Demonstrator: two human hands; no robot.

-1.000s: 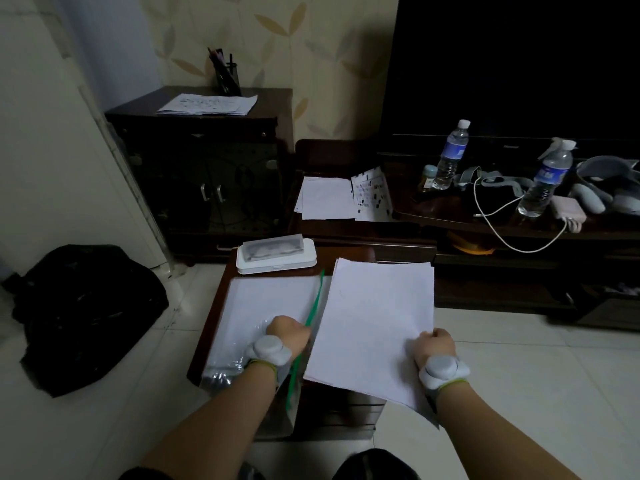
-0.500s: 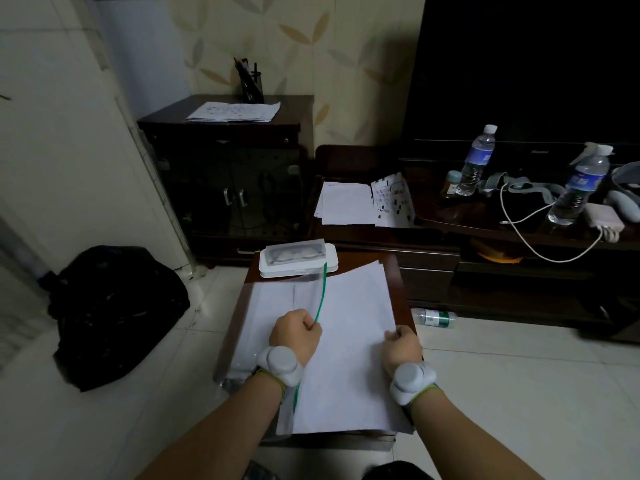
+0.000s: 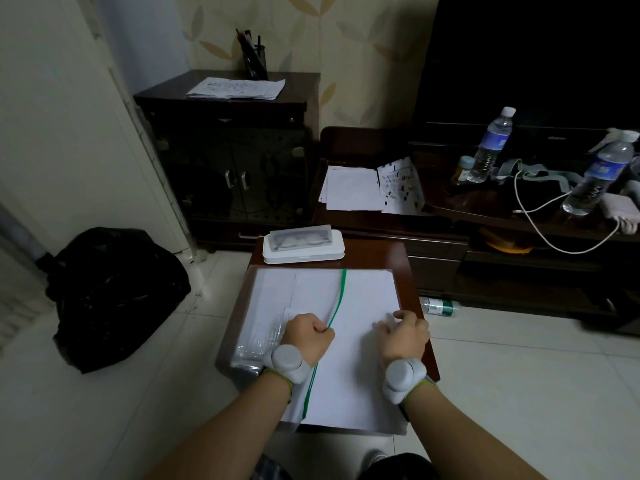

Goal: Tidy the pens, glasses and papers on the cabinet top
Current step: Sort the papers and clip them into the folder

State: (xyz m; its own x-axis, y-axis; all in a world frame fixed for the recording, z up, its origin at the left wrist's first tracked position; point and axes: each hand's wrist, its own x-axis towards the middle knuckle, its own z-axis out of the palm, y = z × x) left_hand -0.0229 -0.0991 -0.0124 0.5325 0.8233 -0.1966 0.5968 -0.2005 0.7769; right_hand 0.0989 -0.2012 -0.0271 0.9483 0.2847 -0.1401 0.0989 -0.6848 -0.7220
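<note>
far to your left a black bag [image 3: 114,292] slumps on the tiled floor against the wall. behind it stands a dark cabinet [image 3: 225,157], with a sheaf of written papers [image 3: 237,88] lying on its top and a pen holder [image 3: 254,60] full of pens at the back edge. just in front of you is a small brown table [image 3: 401,258]. at its far end sits a white glasses case [image 3: 303,244], glasses visible through the clear lid. nearer you lies a clear plastic folder [image 3: 266,306] with a green edge strip [image 3: 337,299], and a stack of white paper [image 3: 360,306] rests over it. your left hand [image 3: 308,336] is curled into a fist, pinching the green strip. your right hand [image 3: 403,332] rests on the right part of the stack, fingers bent loosely against the sheet; whether it pinches the paper cannot be told. your hands are apart, the strip between them. right of the table a green-labelled bottle [image 3: 440,306] lies on the floor. on the low stand [image 3: 485,216] beyond are loose sheets [image 3: 349,188], two water bottles [image 3: 491,147] and a white cable [image 3: 540,223].
</note>
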